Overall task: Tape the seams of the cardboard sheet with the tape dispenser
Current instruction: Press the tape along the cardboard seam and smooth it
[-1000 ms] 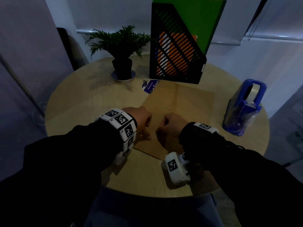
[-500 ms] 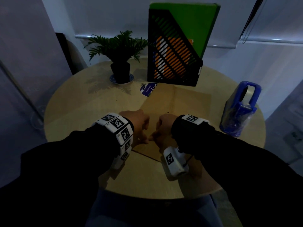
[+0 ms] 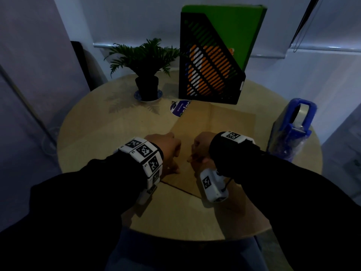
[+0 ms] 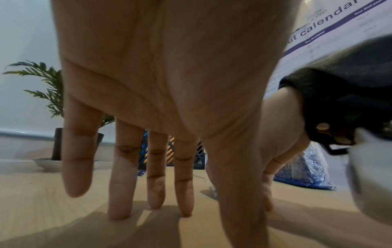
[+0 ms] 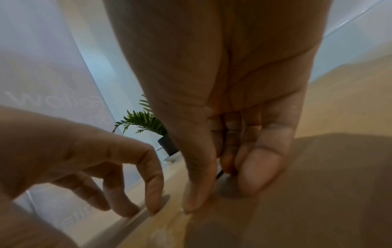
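Hands: left hand (image 3: 166, 147) and right hand (image 3: 202, 148) sat close together on the near part of the cardboard sheet (image 3: 218, 126); the left had straight fingers (image 4: 120, 184) touching down, spread narrow, holding nothing. The right had fingers bent toward the thumb over the sheet; whether it pinched tape, I cannot tell.
Cardboard sheet: flat on the round bench (image 3: 101, 133), its long axis running 12 to 6 o'clock, a fold line up its middle.
Tape dispenser: blue tape dispenser (image 3: 293, 130) stood upright at 3 o'clock of the hands, well apart, beside the sheet's right edge; the right hand was nearer.
Backdrop: potted plant (image 3: 145, 73) at 11 o'clock, file holder (image 3: 211, 69) at 12.
Change: compared with a second earlier, both hands remained on the sheet, slightly farther from the body; the dispenser was unmoved.
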Demonstrator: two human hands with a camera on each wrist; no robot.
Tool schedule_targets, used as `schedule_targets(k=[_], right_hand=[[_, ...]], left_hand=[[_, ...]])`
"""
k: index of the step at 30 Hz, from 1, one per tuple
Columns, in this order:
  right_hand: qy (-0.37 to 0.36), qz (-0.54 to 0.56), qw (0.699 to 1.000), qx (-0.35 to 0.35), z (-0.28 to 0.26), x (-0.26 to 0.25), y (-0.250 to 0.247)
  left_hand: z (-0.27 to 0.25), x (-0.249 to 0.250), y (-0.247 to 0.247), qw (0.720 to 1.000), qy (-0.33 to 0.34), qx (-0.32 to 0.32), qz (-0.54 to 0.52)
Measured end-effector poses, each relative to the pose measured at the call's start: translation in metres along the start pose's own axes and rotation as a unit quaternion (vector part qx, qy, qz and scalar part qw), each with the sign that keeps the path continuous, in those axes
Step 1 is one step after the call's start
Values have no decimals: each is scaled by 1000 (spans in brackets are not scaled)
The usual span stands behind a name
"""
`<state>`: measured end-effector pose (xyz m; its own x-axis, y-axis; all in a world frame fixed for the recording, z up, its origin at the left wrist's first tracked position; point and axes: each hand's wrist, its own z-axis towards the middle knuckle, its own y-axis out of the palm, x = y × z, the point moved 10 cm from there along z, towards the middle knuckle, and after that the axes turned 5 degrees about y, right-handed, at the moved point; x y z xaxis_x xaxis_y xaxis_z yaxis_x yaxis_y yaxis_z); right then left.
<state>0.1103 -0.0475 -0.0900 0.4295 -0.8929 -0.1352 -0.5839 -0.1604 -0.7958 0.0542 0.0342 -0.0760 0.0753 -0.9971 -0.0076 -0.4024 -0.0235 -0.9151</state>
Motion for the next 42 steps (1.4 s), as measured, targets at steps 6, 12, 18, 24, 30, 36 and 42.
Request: schedule_targets(k=[6,12,18,24,30,36,42], right_hand=[[-77,58,992,80,-27,-7,-15],[-166,-125,975,82,-73,-22,9],[-186,-283,938,75,-94,-24,36],[-164,-297,939,58,-82,-17,35],[-148,-288,945,53,-75,-16,39],[-116,-268,955,46,-61,-17,39],[-119,-203,969,83,-56,-17,30]], left_hand=[[-2,0,-2,1000,3,22,14],[-4,-3,-2,1000,-8,13,12],[-5,-3,1,999,-17,0,27],[-6,-4,4,999,-25,0,34],[-6,-3,3,999,-25,-6,41],[-6,-2,3,998,-28,-4,49],[-10,-1,2,998,-29,12,48]])
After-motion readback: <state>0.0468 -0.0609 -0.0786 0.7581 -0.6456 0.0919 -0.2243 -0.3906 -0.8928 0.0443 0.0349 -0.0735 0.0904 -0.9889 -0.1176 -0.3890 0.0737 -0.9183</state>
